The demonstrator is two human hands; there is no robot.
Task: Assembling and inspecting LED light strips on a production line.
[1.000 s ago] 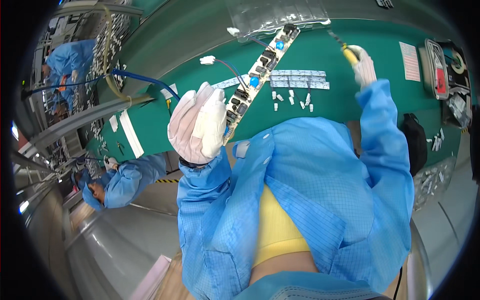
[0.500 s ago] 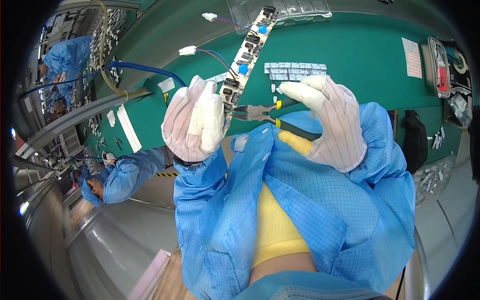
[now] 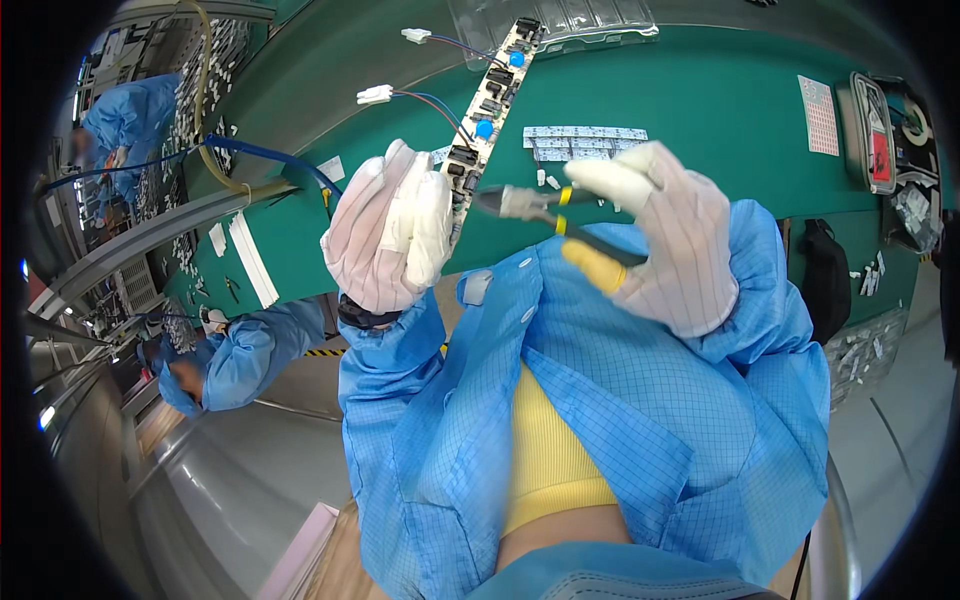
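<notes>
My gloved left hand (image 3: pixel 388 228) is closed on the lower end of a long, narrow circuit board strip (image 3: pixel 492 105), which slants up and away to the right. Black parts and two round blue components sit along the strip. Two pairs of thin wires run left from it to white plug connectors (image 3: pixel 375 95). In my gloved right hand (image 3: pixel 675 235) is a pair of cutting pliers (image 3: pixel 525 203) with black and yellow handles. Their jaws, slightly blurred, point left and lie just right of the board, apart from it. A yellow cover wraps my right thumb.
Small white boards (image 3: pixel 585 140) lie in rows on the green bench mat (image 3: pixel 720 90), with small white bits near them. A clear plastic tray (image 3: pixel 600 22) is at the far edge, a metal box (image 3: pixel 872 130) at the right. Two people in blue work at the left.
The pliers have closed up somewhat and drawn back from the board's lower edge, with my right hand shifting slightly right. The board has moved a little left and down.
</notes>
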